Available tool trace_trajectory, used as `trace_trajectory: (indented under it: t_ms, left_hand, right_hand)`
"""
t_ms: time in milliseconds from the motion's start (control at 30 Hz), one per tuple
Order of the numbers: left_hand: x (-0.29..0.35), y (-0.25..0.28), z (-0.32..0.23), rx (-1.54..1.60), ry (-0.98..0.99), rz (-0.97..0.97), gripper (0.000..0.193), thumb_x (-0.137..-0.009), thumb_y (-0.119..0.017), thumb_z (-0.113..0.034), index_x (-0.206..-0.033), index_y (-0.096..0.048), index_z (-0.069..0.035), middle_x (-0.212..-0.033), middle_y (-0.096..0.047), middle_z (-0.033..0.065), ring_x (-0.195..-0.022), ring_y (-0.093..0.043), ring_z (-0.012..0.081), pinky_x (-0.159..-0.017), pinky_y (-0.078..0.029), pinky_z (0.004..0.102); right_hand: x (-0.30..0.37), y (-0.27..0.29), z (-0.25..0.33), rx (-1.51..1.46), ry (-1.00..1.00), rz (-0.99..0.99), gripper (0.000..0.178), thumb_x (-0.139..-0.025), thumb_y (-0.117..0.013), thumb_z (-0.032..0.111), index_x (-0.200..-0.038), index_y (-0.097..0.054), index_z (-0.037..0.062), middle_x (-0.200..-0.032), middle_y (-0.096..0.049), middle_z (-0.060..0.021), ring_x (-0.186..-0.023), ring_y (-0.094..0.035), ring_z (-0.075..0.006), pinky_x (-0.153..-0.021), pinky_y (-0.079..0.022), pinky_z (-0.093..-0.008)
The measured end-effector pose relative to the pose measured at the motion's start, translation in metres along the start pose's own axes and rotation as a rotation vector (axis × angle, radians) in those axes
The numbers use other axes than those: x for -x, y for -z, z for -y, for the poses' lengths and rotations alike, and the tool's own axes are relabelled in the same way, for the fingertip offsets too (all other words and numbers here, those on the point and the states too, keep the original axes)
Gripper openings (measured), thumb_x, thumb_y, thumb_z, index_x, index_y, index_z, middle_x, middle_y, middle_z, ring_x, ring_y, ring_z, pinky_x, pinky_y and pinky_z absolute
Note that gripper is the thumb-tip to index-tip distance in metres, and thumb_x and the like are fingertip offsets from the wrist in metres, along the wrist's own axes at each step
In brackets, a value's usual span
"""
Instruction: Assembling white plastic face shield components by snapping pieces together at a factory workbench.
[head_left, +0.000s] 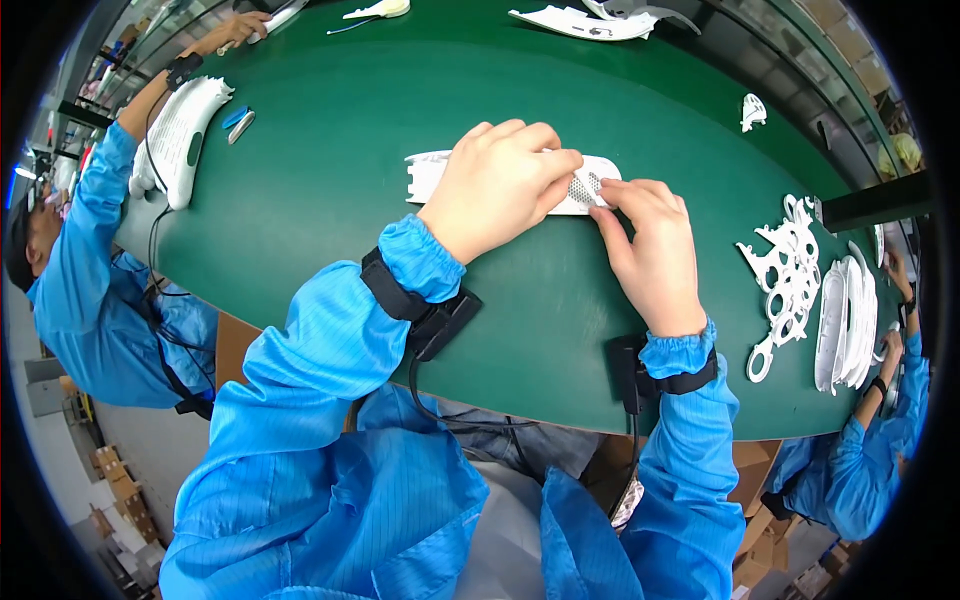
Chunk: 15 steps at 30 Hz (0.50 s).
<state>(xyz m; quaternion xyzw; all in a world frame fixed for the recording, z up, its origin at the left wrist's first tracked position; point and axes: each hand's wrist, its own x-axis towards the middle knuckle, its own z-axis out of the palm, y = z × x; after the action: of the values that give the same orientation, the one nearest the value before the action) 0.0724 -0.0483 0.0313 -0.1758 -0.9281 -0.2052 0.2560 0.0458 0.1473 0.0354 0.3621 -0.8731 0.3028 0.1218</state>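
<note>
A long white plastic housing part (pixel 426 182) lies on the green tabletop in front of me, with notched prongs at its left end and a perforated patch near its rounded right end. My left hand (pixel 497 188) covers its middle, fingers curled over the far edge and thumb beside the perforated patch. At the right end, the thumb and forefinger of my right hand (pixel 655 245) close on the near corner. A small white strip crosses the perforated patch between both hands; whether it is a separate piece, I cannot tell.
To the right lie a pile of white ring-shaped plastic parts (pixel 785 275) and a stack of white shells (pixel 846 318). A small white piece (pixel 753 112) sits farther back. White shells (pixel 182 140) and a blue-and-grey tool (pixel 239 124) are at left. Co-workers in blue flank me; cables hang from my wrists.
</note>
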Motion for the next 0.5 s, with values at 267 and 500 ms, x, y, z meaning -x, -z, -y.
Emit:
trace_trajectory:
  t_ms: [267, 500]
  left_hand:
    - [-0.012, 0.002, 0.007, 0.05, 0.041, 0.126, 0.018, -0.081, -0.067, -0.015, -0.097, -0.072, -0.01, -0.088, -0.064, 0.0085, -0.077, -0.064, 0.0261, -0.069, -0.053, 0.0373]
    - [-0.024, 0.003, 0.016, 0.111, 0.086, 0.204, 0.019, -0.081, -0.065, -0.015, -0.097, -0.071, -0.006, -0.088, -0.064, 0.0105, -0.077, -0.065, 0.0293, -0.069, -0.054, 0.0383]
  right_hand:
    - [-0.004, -0.011, 0.005, 0.06, -0.084, -0.016, 0.013, -0.084, -0.064, 0.01, -0.094, -0.066, 0.0026, -0.087, -0.068, -0.0113, -0.091, -0.06, -0.0275, -0.084, -0.041, -0.0403]
    - [-0.013, -0.012, 0.008, 0.228, -0.019, -0.06, 0.011, -0.085, -0.063, 0.014, -0.086, -0.064, 0.0036, -0.082, -0.068, -0.011, -0.085, -0.06, -0.0277, -0.087, -0.041, -0.0418]
